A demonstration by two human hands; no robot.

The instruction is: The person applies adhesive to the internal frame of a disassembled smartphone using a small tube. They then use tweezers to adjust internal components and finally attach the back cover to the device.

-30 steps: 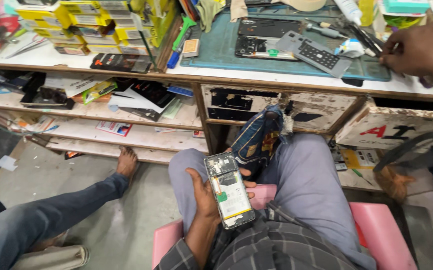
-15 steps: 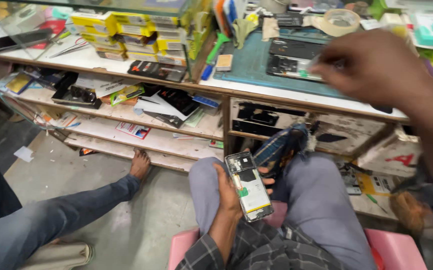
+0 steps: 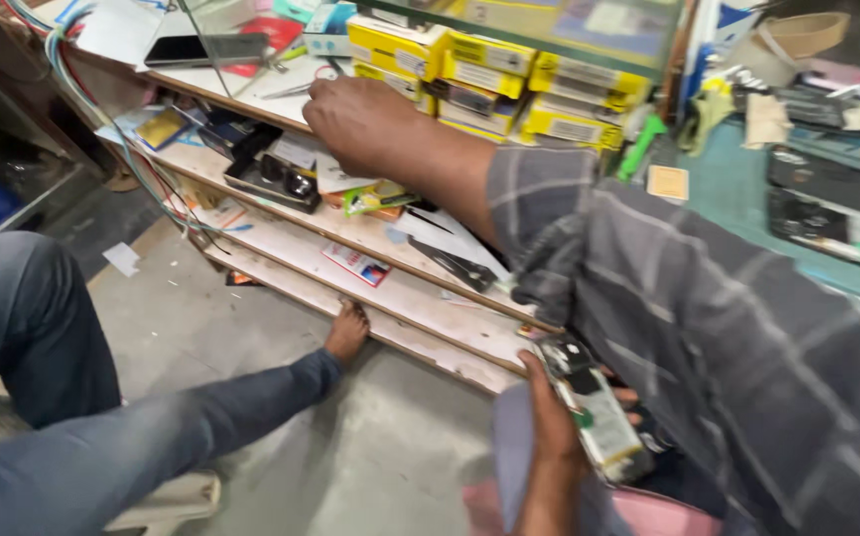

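Observation:
My left hand [image 3: 549, 429] is low in the view over my lap, gripping an opened phone [image 3: 596, 415] with its back cover off and its inner parts showing. My right hand [image 3: 358, 117] reaches far left across my body on a checked grey sleeve. Its knuckles are up and its fingers curl down onto the white bench top, next to a thin metal tool [image 3: 289, 90]. The curled fingers hide whatever is under them.
Yellow boxes [image 3: 509, 74] are stacked just behind my right hand. A dark phone [image 3: 201, 50] lies on the bench top. Wooden shelves [image 3: 400, 288] below hold phone parts and papers. Another person's leg and bare foot [image 3: 347, 333] stretch across the floor. A green mat [image 3: 723, 179] lies to the right.
My right hand has swung from the green mat on the right across to the bench top on the far left. The view turned left and dipped. My left hand still holds the phone.

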